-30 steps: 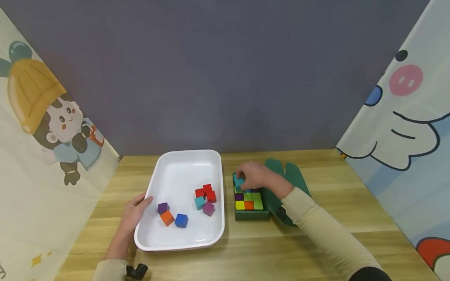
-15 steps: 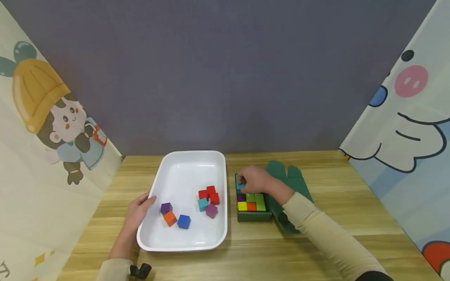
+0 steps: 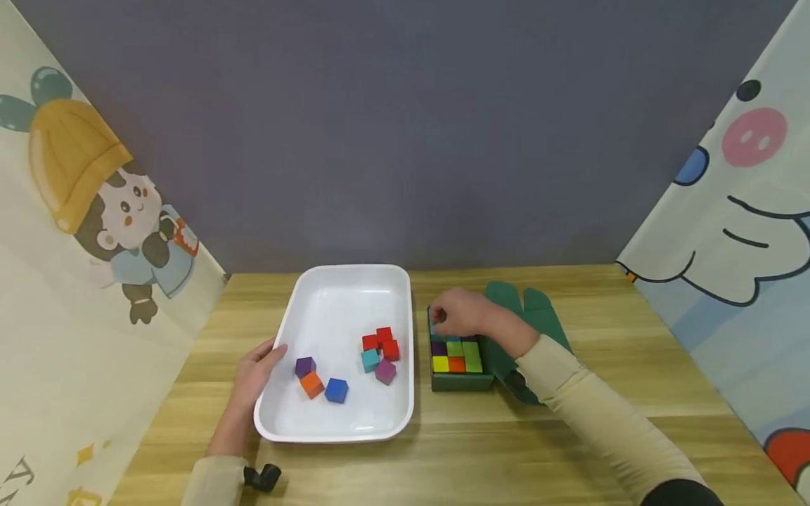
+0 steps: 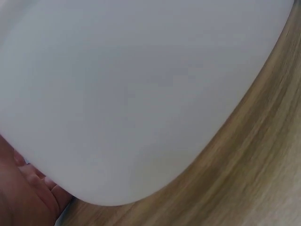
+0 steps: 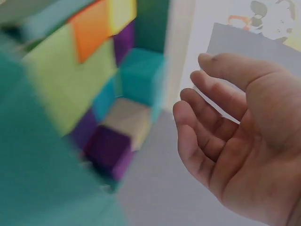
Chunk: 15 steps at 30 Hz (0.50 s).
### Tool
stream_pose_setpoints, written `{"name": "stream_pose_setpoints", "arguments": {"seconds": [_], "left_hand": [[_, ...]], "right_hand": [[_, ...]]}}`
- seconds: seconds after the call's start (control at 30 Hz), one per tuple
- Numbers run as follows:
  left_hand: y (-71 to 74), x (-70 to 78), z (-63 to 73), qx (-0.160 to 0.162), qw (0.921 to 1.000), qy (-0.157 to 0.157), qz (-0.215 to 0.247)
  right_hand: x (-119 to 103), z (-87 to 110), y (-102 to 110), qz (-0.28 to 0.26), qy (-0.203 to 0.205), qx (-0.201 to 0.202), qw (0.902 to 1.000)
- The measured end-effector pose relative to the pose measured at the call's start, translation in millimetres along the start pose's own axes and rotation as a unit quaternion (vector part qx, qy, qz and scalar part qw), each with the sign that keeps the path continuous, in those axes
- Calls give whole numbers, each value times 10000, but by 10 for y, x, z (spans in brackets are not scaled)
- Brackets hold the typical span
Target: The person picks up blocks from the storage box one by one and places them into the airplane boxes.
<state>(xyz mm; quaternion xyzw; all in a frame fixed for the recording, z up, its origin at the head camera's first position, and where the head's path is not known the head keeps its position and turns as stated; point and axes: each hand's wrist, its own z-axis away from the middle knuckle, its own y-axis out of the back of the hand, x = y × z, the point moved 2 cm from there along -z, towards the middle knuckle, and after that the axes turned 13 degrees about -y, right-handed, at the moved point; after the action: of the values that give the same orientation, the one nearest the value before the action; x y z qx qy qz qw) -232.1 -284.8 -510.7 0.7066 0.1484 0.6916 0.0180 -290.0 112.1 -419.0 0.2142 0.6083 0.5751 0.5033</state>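
My left hand (image 3: 254, 374) grips the left rim of a white tray (image 3: 344, 299), thumb over the edge; in the left wrist view its fingers (image 4: 35, 181) show beside the tray's pale underside. Several coloured cubes lie in the tray, among them a blue cube (image 3: 336, 391) and an orange cube (image 3: 311, 384). My right hand (image 3: 465, 314) is over the far end of a green box (image 3: 462, 383) packed with coloured blocks. In the right wrist view its loosely bent fingers hold nothing, apart from a teal block (image 5: 141, 75) and a purple block (image 5: 109, 149) in the box.
The box's open green lid (image 3: 550, 323) lies to its right, partly under my right forearm. Tray and box stand side by side on a wooden table (image 3: 481, 450). A grey panel (image 3: 405, 140) rises behind the table, with printed cloths at both sides.
My right fingertips were at a teal block in the far left part of the box; now they have come away from it. The head view has shifted slightly. My left hand keeps its hold.
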Motion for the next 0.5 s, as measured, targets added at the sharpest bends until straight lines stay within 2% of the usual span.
{"name": "stream_pose_setpoints", "arguments": {"seconds": [0.1,0.2,0.37,0.5], "left_hand": [[-7,1,-5,17,10000,20,22],[11,-9,3,-31,9999,112,23],[24,-5,8,-71,9999,100,-93],[2,5,-9,-48,9999,-31,-110]], "right_hand": [[-191,32,85,76,213,61,9997],[-441,5,77,103,217,-110,9997],[-992,-144,-10,59,152,-724,9972],[-1403,-366,-164,241,472,-1112,9924]]}}
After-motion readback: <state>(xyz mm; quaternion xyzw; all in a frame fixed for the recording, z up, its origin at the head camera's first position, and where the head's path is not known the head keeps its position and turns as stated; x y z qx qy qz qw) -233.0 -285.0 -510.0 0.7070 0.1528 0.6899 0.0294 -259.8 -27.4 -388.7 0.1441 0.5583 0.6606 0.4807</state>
